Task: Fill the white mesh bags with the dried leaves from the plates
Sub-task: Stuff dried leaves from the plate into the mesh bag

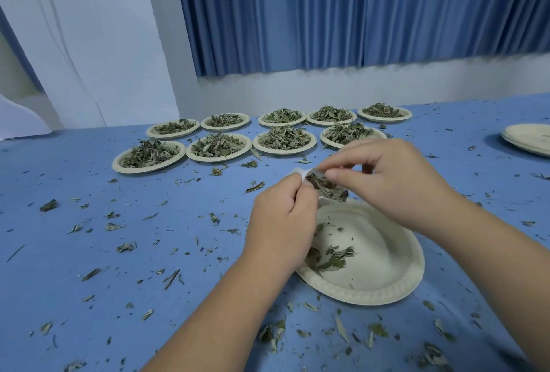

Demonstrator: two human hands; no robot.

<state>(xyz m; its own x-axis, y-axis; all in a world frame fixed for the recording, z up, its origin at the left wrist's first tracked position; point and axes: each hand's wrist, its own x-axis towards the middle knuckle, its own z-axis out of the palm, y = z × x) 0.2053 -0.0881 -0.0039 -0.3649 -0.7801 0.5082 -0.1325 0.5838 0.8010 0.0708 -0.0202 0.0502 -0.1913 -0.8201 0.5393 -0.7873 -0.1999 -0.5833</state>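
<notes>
The white mesh bag (325,184) is held in the air between both hands, just above the far rim of a near paper plate (372,297). Dark dried leaves show through the bag's mesh, and a strip of its white edge sticks out at the left. The left hand (282,223) comes up from below with its back to the camera and its fingers curled, thumb and forefinger pinching the bag's left edge. The right hand (390,181) reaches in from the right, forearm crossing over the plate's right side; its thumb and curled fingers pinch the bag's top and right part, and whether it also holds loose leaves cannot be told.

The near plate lies on the blue worktop (59,267) and carries only a few remaining leaves (330,258), partly hidden by the left wrist. Leaf scraps (339,327) are strewn all over the worktop. Farther back, well apart from the hands, nine heaped plates (218,147) stand in two rows, the rightmost front one partly covered by the right hand. A stack of empty plates (529,139) sits at the right edge. Behind hangs a blue curtain (327,14).
</notes>
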